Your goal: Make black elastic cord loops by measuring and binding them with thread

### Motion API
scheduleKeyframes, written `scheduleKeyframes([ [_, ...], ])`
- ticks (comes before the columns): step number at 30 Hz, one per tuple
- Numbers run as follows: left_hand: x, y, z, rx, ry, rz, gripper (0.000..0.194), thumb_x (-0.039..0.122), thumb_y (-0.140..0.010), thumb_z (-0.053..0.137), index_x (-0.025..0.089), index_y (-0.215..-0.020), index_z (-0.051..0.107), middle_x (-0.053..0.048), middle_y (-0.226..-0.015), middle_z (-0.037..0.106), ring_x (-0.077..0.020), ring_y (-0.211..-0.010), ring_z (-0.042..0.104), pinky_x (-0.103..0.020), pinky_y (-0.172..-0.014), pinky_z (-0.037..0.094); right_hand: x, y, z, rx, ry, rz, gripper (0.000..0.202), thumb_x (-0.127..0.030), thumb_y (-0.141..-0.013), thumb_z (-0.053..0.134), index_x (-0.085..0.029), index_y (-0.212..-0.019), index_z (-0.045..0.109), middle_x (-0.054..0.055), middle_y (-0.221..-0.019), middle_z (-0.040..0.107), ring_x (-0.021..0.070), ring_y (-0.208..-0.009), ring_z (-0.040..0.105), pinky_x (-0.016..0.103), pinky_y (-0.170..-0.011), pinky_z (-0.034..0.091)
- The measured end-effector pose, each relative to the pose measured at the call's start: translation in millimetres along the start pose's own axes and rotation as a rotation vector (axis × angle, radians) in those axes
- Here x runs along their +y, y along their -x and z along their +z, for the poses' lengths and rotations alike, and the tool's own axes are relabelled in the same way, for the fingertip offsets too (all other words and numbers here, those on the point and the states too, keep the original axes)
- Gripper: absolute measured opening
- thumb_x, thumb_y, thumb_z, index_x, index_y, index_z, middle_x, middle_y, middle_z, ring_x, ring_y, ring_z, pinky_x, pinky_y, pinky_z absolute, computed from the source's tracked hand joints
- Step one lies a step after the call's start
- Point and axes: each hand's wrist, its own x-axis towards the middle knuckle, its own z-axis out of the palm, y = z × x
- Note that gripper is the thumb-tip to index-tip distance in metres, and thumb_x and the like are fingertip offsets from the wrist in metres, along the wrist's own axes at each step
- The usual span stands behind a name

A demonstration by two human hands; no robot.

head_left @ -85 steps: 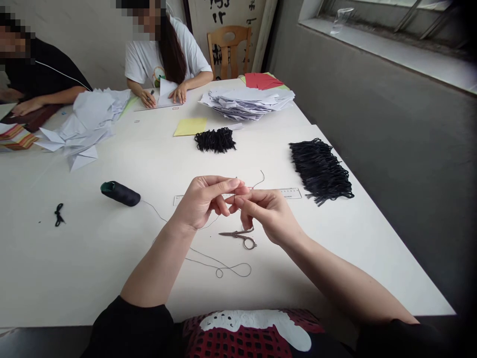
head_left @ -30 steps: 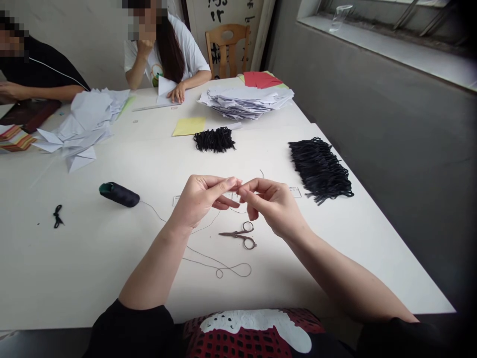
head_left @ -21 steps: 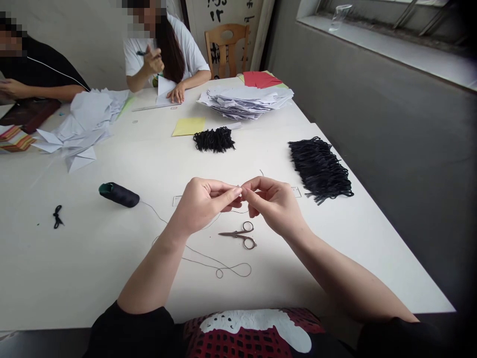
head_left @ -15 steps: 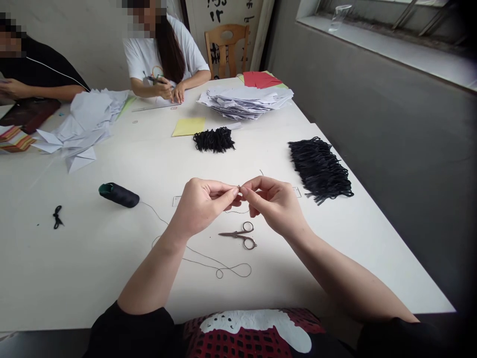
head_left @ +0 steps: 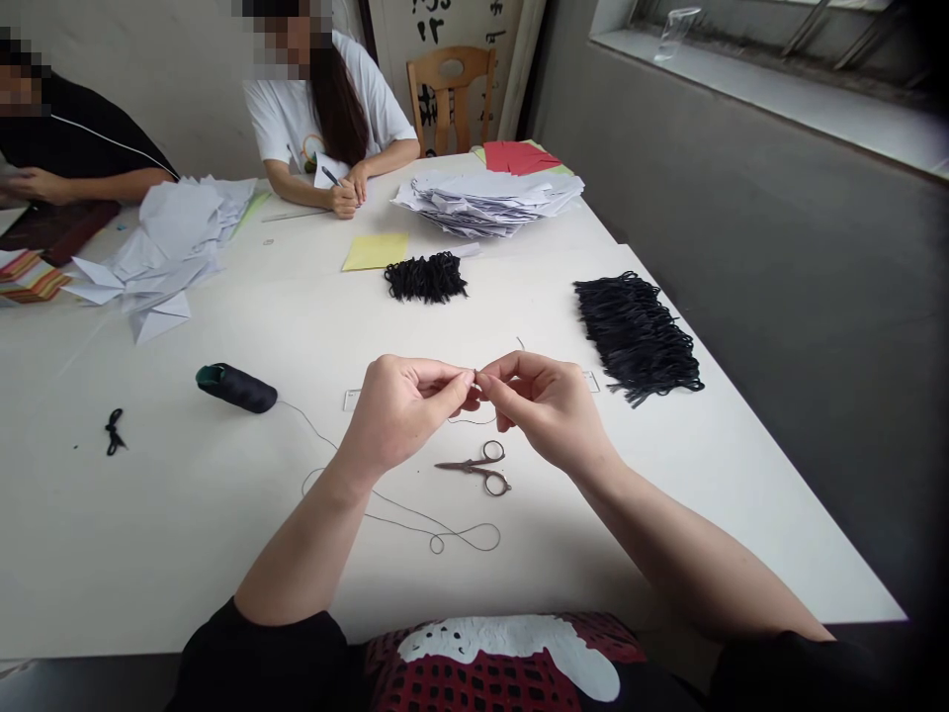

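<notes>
Fingertips almost meeting, my left hand (head_left: 396,410) and my right hand (head_left: 545,405) pinch a thin dark thread (head_left: 473,422) just above the table. A tiny dark bit of it shows between the thumbs; its exact form is too small to tell. On the left lies a spool of black thread (head_left: 241,387), its strand running under my left wrist into loose loops nearer me. Small metal scissors (head_left: 478,467) rest below my hands, blades pointing left. Behind my hands lies a clear ruler-like strip (head_left: 591,382), mostly hidden.
Bundled black cords form one pile (head_left: 426,278) ahead and a larger pile (head_left: 638,336) at right. A black cord knot (head_left: 114,432) lies far left. Beyond are yellow paper (head_left: 376,251), stacked white papers (head_left: 485,203) and two seated people, one holding a pen.
The small thread loop between my fingertips has become tighter and less visible. My hands barely shift. Across the table, the person with the pen has moved the writing hand, and a white paper stands raised.
</notes>
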Motion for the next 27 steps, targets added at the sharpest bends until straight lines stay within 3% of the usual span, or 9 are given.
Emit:
scheduleKeyframes([
  [9, -7.6, 4.2, 11.5, 0.209, -0.273, 0.253, 0.015, 0.026, -0.084, 0.065, 0.024, -0.079, 0.078, -0.002, -0.08, 0.077, -0.0212, -0.076, 0.073, -0.032, -0.072, 0.06, 2.9, -2.0, -1.0, 0.029, 0.018, -0.013, 0.023, -0.036, -0.077, 0.073, -0.015, -0.072, 0.065, 0.0, -0.061, 0.061, 0.0071, -0.046, 0.051, 0.021, -0.043, 0.044],
  [18, -7.2, 0.4, 9.2, 0.232, -0.137, 0.172, 0.015, 0.03, -0.084, 0.065, 0.02, -0.078, 0.075, -0.002, -0.079, 0.076, -0.0181, -0.074, 0.072, -0.028, -0.072, 0.059, 1.4, -4.7, -3.9, 0.006, -0.018, 0.052, 0.023, -0.036, -0.075, 0.072, -0.015, -0.072, 0.062, -0.001, -0.058, 0.057, 0.0074, -0.045, 0.051, 0.021, -0.043, 0.041],
  [20, -8.5, -5.5, 1.2, 0.237, -0.069, 0.11, 0.015, 0.032, -0.082, 0.067, 0.019, -0.077, 0.074, -0.004, -0.082, 0.075, -0.0159, -0.068, 0.071, -0.024, -0.062, 0.057, 1.2, -7.8, -8.7, 0.009, -0.11, 0.08, 0.024, -0.036, -0.073, 0.073, -0.015, -0.072, 0.062, -0.001, -0.059, 0.057, 0.007, -0.044, 0.051, 0.021, -0.042, 0.041],
  [23, -16.4, -22.8, -24.1, 0.234, 0.155, -0.015, 0.015, 0.034, -0.075, 0.072, 0.019, -0.078, 0.073, -0.006, -0.104, 0.074, -0.0087, -0.057, 0.065, -0.017, -0.042, 0.045, 3.6, -13.4, -30.8, 0.108, -0.271, 0.154, 0.021, -0.033, -0.069, 0.073, -0.016, -0.07, 0.062, 0.002, -0.073, 0.065, 0.0063, -0.043, 0.052, 0.02, -0.036, 0.035],
  [25, -26.0, -37.1, -48.2, 0.21, 0.426, -0.12, 0.014, 0.033, -0.072, 0.072, 0.02, -0.074, 0.072, -0.007, -0.113, 0.071, -0.0046, -0.054, 0.06, -0.013, -0.036, 0.039, 8.5, -14.3, -59.3, 0.251, -0.377, 0.193, 0.016, -0.027, -0.066, 0.074, -0.017, -0.068, 0.063, 0.005, -0.089, 0.069, 0.0066, -0.049, 0.056, 0.018, -0.034, 0.034],
  [27, -37.7, -49.6, -74.1, 0.236, 0.656, -0.187, 0.009, 0.027, -0.071, 0.073, 0.02, -0.069, 0.069, -0.006, -0.11, 0.072, -0.0018, -0.054, 0.059, -0.009, -0.037, 0.04, 16.5, -8.6, -98.4, 0.419, -0.487, 0.22, 0.009, -0.02, -0.065, 0.072, -0.017, -0.064, 0.064, 0.008, -0.099, 0.072, 0.008, -0.058, 0.062, 0.016, -0.037, 0.039],
])
